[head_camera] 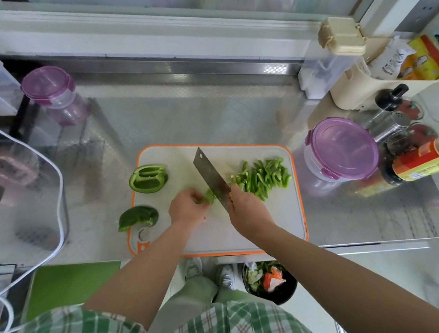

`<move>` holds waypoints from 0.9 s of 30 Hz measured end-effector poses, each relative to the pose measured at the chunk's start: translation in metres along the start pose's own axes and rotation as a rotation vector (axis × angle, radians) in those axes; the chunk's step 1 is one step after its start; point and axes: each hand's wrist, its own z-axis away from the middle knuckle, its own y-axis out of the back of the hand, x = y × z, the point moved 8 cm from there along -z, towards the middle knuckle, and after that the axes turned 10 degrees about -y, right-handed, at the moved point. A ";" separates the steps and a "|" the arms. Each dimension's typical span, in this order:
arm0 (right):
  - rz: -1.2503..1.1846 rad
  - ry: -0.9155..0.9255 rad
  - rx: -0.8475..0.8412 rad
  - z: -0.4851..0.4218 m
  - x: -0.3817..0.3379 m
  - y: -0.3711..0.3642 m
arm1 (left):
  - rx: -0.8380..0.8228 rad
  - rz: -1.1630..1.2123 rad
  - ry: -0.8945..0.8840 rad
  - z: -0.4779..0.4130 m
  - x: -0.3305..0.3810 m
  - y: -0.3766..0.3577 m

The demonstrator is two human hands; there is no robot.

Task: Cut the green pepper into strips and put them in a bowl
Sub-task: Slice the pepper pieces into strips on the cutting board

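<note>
So the white cutting board point(283, 212) with the orange rim sits on the shiny metal desk point(191, 115). The right hand point(249, 212) has its fingers wrapped tight around the handle of a big knife point(209, 177), with the blade angled off toward the far left and its edge down at the board. The left hand point(187, 207) is right next to the blade, fingers curled over a small pepper piece point(209, 195) and pinning it to the board right up against the knife. On the other side of the blade a pile of pepper strips point(263, 177) lies on the far right part of the board. Over at the left edge a hollowed pepper half point(149, 178) sits open side up. Nearer the person another pepper chunk point(138, 217) lies skin up, hanging partly off the board's left rim. A round tub point(344, 149) with a purple lid stands on the desk just past the board's far right corner, lid on. Down on the floor by the person's shoes is a black bin point(269, 281) with scraps in it.
</note>
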 end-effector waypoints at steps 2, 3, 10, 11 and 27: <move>0.073 -0.005 0.013 -0.002 -0.004 -0.001 | -0.007 0.002 -0.003 -0.001 0.000 0.000; 0.098 -0.010 0.018 -0.003 -0.005 -0.002 | -0.011 0.008 -0.001 -0.001 -0.001 0.000; 0.006 -0.005 0.028 -0.007 -0.002 0.001 | -0.056 0.049 0.000 -0.003 0.000 -0.002; 0.011 0.006 0.024 -0.007 -0.002 0.001 | -0.069 0.047 0.005 -0.005 -0.001 -0.002; 0.121 -0.030 0.010 -0.018 -0.009 -0.009 | -0.185 0.107 0.120 -0.012 -0.001 -0.006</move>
